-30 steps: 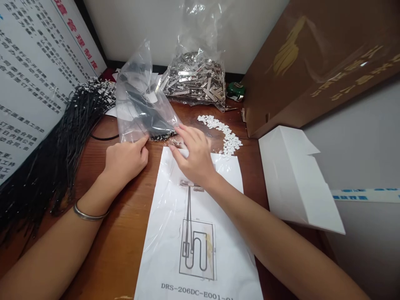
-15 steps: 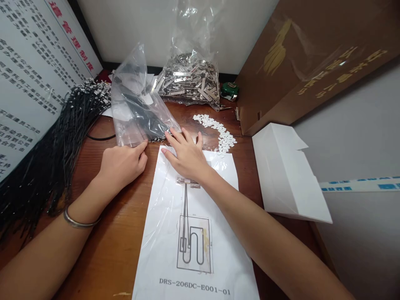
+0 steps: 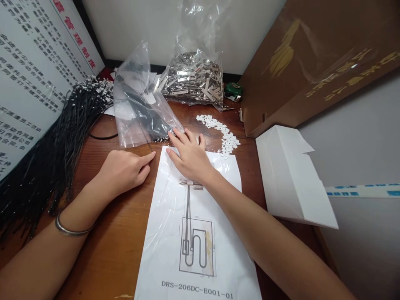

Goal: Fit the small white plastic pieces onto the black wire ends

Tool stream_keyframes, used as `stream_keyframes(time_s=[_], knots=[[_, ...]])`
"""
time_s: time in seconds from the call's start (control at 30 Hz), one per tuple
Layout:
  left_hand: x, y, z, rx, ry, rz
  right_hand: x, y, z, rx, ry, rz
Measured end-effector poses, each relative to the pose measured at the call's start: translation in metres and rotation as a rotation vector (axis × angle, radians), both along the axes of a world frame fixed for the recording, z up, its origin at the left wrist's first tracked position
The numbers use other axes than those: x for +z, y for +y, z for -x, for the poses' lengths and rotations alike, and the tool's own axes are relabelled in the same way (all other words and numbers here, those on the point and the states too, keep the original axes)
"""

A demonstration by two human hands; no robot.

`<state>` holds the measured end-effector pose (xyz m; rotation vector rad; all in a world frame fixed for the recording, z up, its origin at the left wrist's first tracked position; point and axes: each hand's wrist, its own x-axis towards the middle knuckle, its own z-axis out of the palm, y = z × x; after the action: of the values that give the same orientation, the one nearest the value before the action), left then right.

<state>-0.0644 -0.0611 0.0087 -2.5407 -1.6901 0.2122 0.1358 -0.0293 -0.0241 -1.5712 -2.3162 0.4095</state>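
My left hand [image 3: 125, 171] is closed in a pinch on a thin black wire [image 3: 146, 139] that runs out of the mouth of a clear plastic bag [image 3: 137, 104] holding more black wires. My right hand [image 3: 189, 156] lies flat with its fingers spread. Its fingertips rest at the bag's mouth, and its palm is on the top of a printed drawing sheet [image 3: 200, 250] in a clear sleeve. A small metal strip [image 3: 191, 183] lies on the sheet just behind my right wrist. There is a bangle on my left wrist.
A big bundle of black wires [image 3: 62, 141] lies at the left under a wall poster [image 3: 28, 75]. At the back are a bag of metal clips [image 3: 193, 79] and a green object [image 3: 234, 91]. Small white pieces [image 3: 225, 133] are scattered on the wooden table [image 3: 118, 233]. A brown carton [image 3: 312, 62] and a white box [image 3: 290, 175] stand at the right.
My left hand has drawn back from the bag's mouth toward me, pulling a thin black wire out with it. My right hand has stayed flat at the bag's mouth.
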Motion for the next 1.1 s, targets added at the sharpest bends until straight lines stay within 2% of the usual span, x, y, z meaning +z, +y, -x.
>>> stream_keyframes(time_s=[0.1, 0.2, 0.33, 0.43, 0.53, 0.77, 1.1], knots=[[-0.002, 0.002, 0.007, -0.060, -0.066, 0.004, -0.001, 0.000, 0.000, 0.001, 0.000, 0.003], [-0.006, 0.007, 0.013, -0.075, -0.220, 0.005, -0.001, 0.000, 0.000, -0.001, 0.009, -0.001], [-0.009, 0.011, 0.014, 0.040, -0.505, 0.063, -0.001, 0.000, 0.000, -0.009, 0.015, 0.002], [-0.007, 0.011, 0.012, 0.091, -0.584, 0.085, -0.001, 0.000, 0.000, -0.007, 0.022, -0.002], [-0.006, 0.012, 0.011, 0.092, -0.581, 0.065, -0.002, 0.000, -0.001, -0.006, 0.031, -0.002], [-0.009, 0.020, 0.008, 0.143, -0.434, 0.001, -0.002, 0.001, 0.000, -0.019, 0.050, -0.002], [-0.015, 0.026, -0.006, 0.288, -0.300, -0.158, -0.002, 0.002, 0.000, -0.022, 0.055, -0.009]])
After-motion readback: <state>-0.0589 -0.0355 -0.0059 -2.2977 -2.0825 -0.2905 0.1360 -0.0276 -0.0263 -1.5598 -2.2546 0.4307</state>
